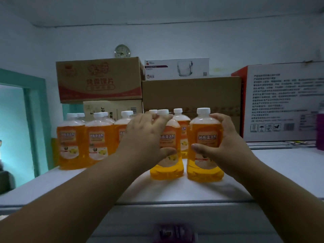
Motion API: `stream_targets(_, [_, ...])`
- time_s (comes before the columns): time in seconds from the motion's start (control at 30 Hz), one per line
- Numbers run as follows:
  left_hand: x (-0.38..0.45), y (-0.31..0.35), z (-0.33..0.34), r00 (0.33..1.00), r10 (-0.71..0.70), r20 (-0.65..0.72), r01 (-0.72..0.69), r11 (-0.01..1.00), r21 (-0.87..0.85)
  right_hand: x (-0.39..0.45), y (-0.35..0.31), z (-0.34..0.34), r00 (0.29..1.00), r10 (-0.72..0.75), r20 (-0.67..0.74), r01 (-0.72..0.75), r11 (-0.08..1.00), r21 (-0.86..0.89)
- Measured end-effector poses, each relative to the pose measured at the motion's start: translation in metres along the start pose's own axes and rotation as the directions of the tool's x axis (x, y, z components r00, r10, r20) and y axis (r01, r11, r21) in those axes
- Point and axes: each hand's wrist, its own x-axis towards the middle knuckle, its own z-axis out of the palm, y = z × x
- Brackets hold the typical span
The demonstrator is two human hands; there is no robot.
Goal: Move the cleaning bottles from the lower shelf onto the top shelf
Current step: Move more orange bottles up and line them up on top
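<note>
Two orange cleaning bottles stand upright on the white top shelf (273, 172), the left bottle (169, 151) wrapped by the left hand (147, 139) and the right bottle (205, 146) by the right hand (226, 142), so both are best pressed flat, nudged back toward the row of bottles (84, 137) behind, and only then released.

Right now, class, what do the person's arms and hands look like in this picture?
Both arms are bare to the frame edge, with no sleeves in view. The left hand and right hand wear no gloves, rings, watch or bracelets that can be seen.
</note>
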Motion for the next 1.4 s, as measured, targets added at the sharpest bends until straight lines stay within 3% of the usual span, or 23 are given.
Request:
stream_targets(0.23, [0.024, -0.028, 0.022, 0.999, 0.011, 0.051, -0.013, 0.999, 0.031, 0.003, -0.006, 0.008, 0.998, 0.057, -0.041, -0.062, 0.986, -0.152])
stream_targets(0.47, [0.034, -0.042, 0.039, 1.000, 0.005, 0.012, -0.006, 0.993, 0.116, 0.011, -0.009, 0.018, 0.997, 0.051, -0.050, -0.062, 0.961, -0.270])
stream_targets(0.7, [0.031, -0.040, 0.036, 0.999, -0.007, 0.048, 0.000, 0.991, 0.136, 0.014, -0.006, 0.011, 0.995, 0.085, 0.061, -0.057, 0.932, -0.358])
stream_targets(0.8, [0.015, -0.032, 0.025, 0.999, -0.010, -0.054, 0.020, 0.984, 0.176, 0.019, -0.005, 0.012, 0.997, 0.066, 0.031, -0.048, 0.911, -0.410])
stream_targets(0.87, [0.005, -0.018, 0.018, 0.987, 0.056, -0.148, -0.045, 0.996, 0.076, 0.023, -0.004, 0.016, 0.998, 0.058, 0.020, -0.044, 0.895, -0.444])
stream_targets(0.9, [-0.001, -0.010, 0.015, 0.993, 0.073, -0.089, -0.076, 0.997, -0.029, 0.027, -0.005, 0.018, 0.998, 0.060, 0.021, -0.044, 0.889, -0.455])
stream_targets(0.97, [-0.013, 0.003, 0.016, 0.978, 0.071, 0.198, -0.029, 0.978, -0.206, 0.035, -0.005, 0.021, 0.997, 0.068, 0.027, -0.048, 0.883, -0.467])
stream_targets(1.0, [-0.020, 0.007, 0.020, 0.937, 0.082, 0.339, 0.006, 0.968, -0.251, 0.038, -0.005, 0.023, 0.997, 0.076, 0.027, -0.054, 0.880, -0.472])
stream_targets(1.07, [-0.031, 0.011, 0.030, 0.866, 0.118, 0.486, 0.035, 0.955, -0.294, 0.043, -0.004, 0.028, 0.995, 0.094, 0.022, -0.071, 0.874, -0.481])
stream_targets(1.13, [-0.037, 0.011, 0.035, 0.839, 0.133, 0.528, 0.039, 0.953, -0.301, 0.048, -0.001, 0.032, 0.995, 0.100, 0.014, -0.081, 0.873, -0.482])
stream_targets(1.4, [-0.040, 0.014, 0.038, 0.835, 0.130, 0.535, 0.008, 0.968, -0.249, 0.063, 0.013, 0.039, 0.997, 0.071, -0.014, -0.068, 0.867, -0.493])
